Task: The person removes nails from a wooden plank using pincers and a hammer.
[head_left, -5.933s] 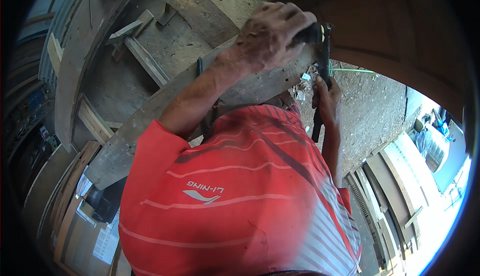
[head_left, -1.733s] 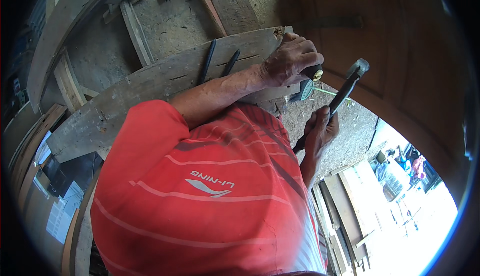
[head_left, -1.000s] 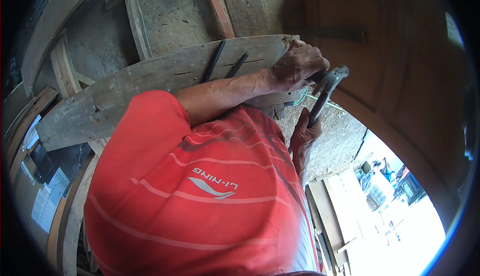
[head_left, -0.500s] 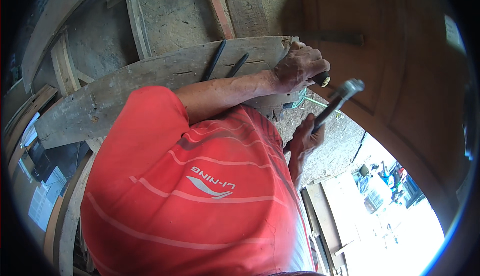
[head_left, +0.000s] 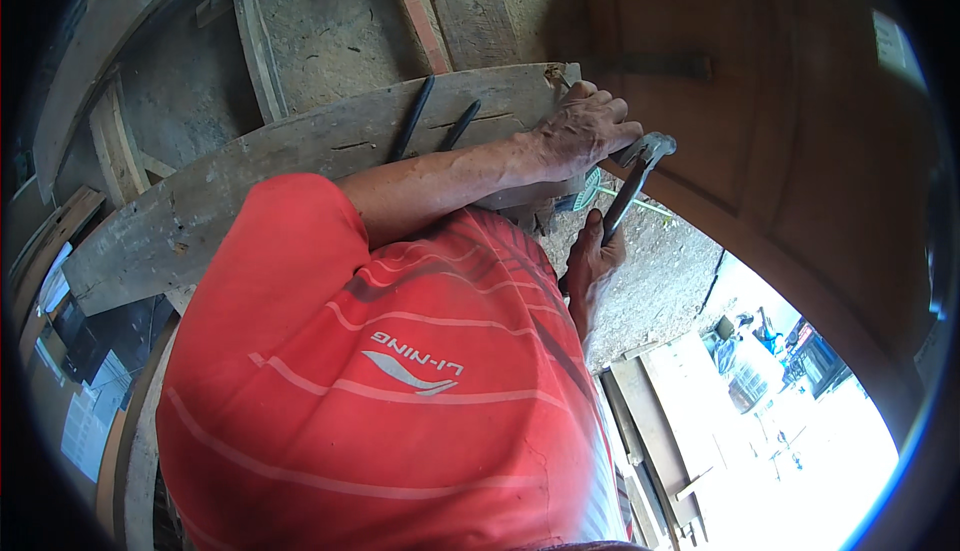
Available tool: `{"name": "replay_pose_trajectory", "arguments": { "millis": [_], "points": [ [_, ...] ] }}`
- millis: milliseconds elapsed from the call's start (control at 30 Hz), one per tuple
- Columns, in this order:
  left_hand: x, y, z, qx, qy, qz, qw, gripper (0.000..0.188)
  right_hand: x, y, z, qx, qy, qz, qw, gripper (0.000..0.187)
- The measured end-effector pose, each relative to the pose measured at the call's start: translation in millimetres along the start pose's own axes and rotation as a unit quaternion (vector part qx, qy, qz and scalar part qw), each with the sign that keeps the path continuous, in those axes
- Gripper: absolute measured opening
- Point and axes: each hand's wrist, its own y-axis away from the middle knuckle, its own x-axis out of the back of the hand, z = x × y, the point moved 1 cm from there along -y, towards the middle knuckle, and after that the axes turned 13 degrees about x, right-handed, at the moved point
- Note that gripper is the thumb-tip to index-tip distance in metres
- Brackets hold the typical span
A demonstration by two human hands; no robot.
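My left hand (head_left: 585,136) is wrapped round a chisel at the far right end of a weathered grey plank (head_left: 250,166). Only the thin blade (head_left: 563,79) shows beyond my fingers, close to a notch in the plank's end; the handle's butt is mostly covered by the hammer head. My right hand (head_left: 595,261) grips a claw hammer (head_left: 628,196) by its shaft. Its metal head is at the chisel's butt, though whether they touch I cannot tell. Two dark slender tools (head_left: 412,116) lie across the plank beside my left forearm, their kind unclear.
A large brown panelled wooden board (head_left: 740,101) rises on the right. Pieces of timber (head_left: 258,51) lie on the dusty ground at the back. A green wire-like object (head_left: 590,191) is below my left hand. Papers (head_left: 95,416) and boards are at the left; bright clutter (head_left: 745,376) lies lower right.
The hammer head has come left and down to the chisel's butt, hiding its pale end. My left hand still holds the chisel at the plank's end. The whole view has shifted slightly.
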Motion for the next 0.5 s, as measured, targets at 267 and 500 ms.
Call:
{"name": "replay_pose_trajectory", "arguments": {
  "millis": [267,500],
  "points": [
    [3,-2,4,0.002,-0.112,-0.085,0.99,0.02,8,9,21,0.001,0.022,-0.011,1.0,0.047],
    [17,-5,17,0.02,-0.089,-0.103,0.99,0.02,14,11,23,-0.014,0.011,-0.001,1.0,0.05]
  ]
}}
